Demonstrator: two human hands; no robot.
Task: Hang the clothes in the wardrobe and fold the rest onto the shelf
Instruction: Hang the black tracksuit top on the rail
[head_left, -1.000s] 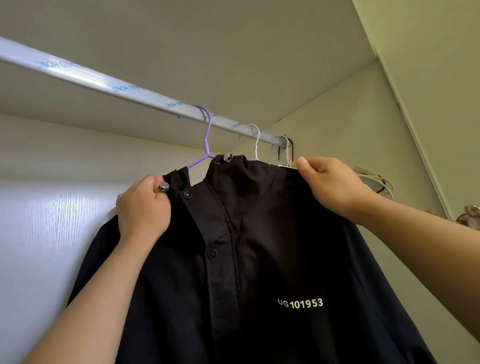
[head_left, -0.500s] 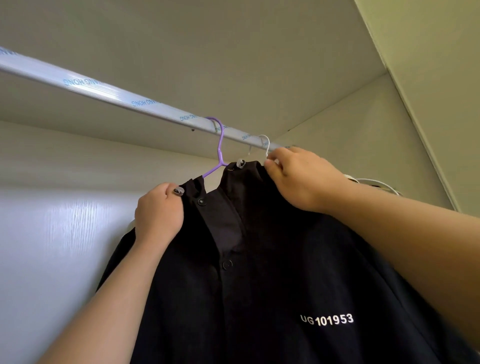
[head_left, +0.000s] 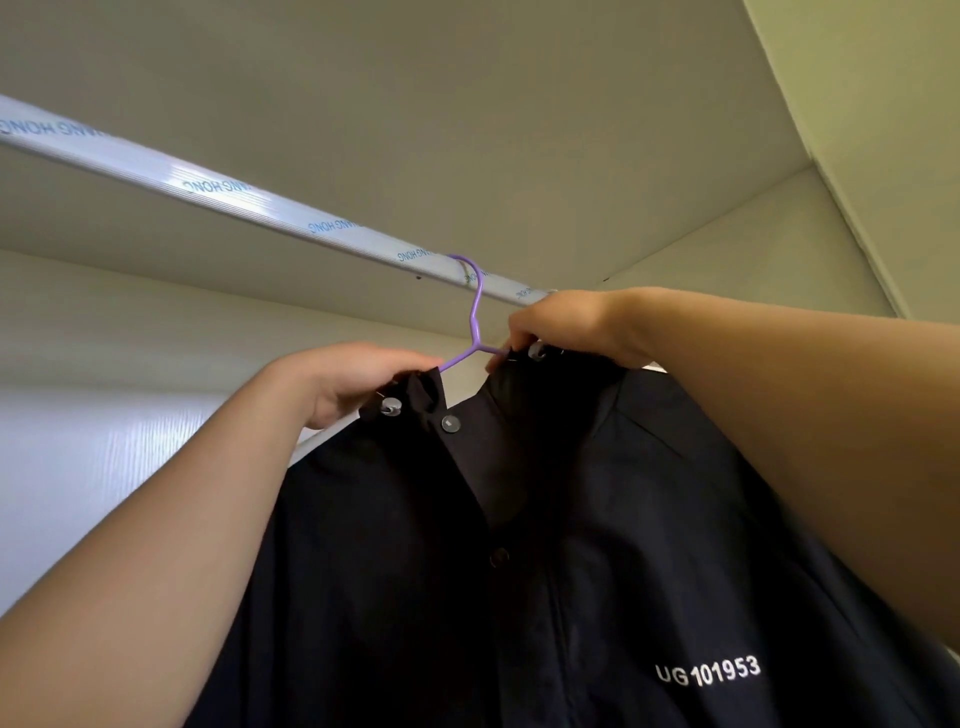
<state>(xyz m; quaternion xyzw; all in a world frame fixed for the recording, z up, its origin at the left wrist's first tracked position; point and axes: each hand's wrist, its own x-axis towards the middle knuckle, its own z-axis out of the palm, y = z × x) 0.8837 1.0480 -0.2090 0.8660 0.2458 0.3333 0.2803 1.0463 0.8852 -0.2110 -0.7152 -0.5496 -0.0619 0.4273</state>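
Both collar sides of a black jacket (head_left: 519, 571) are gripped by the left hand (head_left: 358, 382) and right hand (head_left: 566, 325); a purple hanger (head_left: 474, 317) is hooked over the rail (head_left: 234, 200).

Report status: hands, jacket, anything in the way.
Left hand grips collar edge; right hand pinches collar by purple hanger. Black jacket on hanger, hooked over rail. Right hand hides rail's end.

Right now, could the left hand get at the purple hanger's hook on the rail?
Probably yes: the left hand grips the black jacket collar just below the purple hanger, nothing between them.
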